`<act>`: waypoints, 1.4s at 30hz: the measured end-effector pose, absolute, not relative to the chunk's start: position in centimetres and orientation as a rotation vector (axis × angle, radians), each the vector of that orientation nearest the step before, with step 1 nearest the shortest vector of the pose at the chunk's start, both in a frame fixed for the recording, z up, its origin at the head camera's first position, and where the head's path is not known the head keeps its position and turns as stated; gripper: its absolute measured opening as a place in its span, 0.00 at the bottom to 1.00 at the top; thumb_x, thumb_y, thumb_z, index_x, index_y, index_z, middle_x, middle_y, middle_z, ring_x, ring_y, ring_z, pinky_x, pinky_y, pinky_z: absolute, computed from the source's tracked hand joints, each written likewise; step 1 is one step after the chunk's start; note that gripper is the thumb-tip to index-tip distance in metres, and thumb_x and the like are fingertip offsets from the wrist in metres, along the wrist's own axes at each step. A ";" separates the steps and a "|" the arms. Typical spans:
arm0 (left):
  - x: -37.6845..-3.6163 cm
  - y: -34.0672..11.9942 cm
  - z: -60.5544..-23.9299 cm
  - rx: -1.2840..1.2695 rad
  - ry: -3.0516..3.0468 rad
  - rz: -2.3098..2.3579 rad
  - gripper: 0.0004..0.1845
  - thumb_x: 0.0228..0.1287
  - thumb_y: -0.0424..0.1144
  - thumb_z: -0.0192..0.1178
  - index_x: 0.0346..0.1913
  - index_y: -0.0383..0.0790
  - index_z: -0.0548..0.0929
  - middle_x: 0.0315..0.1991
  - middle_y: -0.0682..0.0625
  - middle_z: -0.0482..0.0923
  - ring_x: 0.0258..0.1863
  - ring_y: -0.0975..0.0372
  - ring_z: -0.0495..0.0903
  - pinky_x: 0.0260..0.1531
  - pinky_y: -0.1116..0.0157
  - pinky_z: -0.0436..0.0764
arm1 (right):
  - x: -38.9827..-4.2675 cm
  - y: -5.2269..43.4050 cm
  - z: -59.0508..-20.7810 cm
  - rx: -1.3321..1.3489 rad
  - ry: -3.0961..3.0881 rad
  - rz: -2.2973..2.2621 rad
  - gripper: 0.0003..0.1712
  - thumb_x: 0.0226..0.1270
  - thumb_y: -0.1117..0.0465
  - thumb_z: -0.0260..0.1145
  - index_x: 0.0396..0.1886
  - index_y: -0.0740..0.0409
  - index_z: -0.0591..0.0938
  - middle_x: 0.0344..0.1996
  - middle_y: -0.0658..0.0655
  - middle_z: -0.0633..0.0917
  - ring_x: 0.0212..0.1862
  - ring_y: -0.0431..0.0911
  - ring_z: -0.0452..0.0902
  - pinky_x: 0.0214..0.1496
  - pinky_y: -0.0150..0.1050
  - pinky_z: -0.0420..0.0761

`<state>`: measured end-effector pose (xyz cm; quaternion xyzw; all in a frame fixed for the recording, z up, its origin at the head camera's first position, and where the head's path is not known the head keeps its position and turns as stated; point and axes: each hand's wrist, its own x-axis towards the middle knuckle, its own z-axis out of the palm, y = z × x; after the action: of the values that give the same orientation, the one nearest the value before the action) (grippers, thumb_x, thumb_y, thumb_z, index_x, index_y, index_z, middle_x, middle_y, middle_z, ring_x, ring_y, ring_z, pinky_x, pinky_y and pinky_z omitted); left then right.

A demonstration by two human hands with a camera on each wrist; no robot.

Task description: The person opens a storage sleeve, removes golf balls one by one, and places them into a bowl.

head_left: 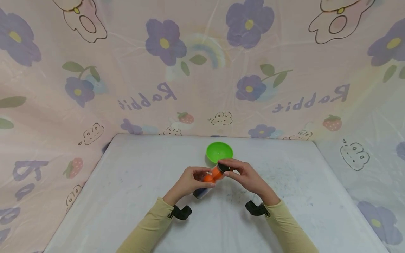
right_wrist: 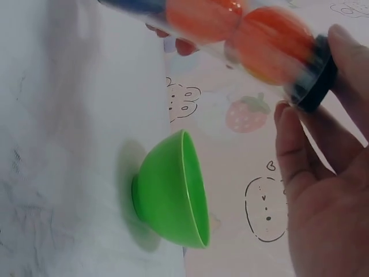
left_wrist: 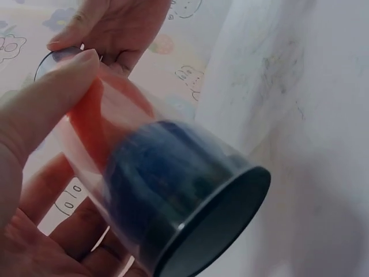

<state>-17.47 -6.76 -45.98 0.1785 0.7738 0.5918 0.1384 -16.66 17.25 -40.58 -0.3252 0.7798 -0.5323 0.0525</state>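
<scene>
Left hand grips the tube of balls, right hand pinches its black cap; uncapping looks underway, calling next for a twist-off near the bowl just beyond

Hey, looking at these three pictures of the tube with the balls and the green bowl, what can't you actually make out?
- Ball count in the clear tube: head view too small, fingers of the left hand cover part; left wrist view blurred.
- The dark blue thing at the tube's bottom: smeared by blur.
- Whether the black cap is loosened: right hand fingers cover its end.
- Inside of the green bowl: right wrist view shows it side-on.
</scene>
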 end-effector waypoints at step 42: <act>-17.0 -7.2 -45.4 0.428 2.131 1.807 0.28 0.47 0.42 0.76 0.55 0.43 0.83 0.43 0.50 0.84 0.37 0.57 0.80 0.39 0.63 0.80 | -18.3 19.4 -44.3 -0.802 1.707 -2.149 0.23 0.80 0.63 0.42 0.69 0.67 0.64 0.56 0.67 0.73 0.44 0.48 0.76 0.49 0.36 0.77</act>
<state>-17.02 -7.15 -45.43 0.1494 0.7445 0.6315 0.1569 -18.31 19.37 -44.31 -0.2777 0.5911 -0.7441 0.1407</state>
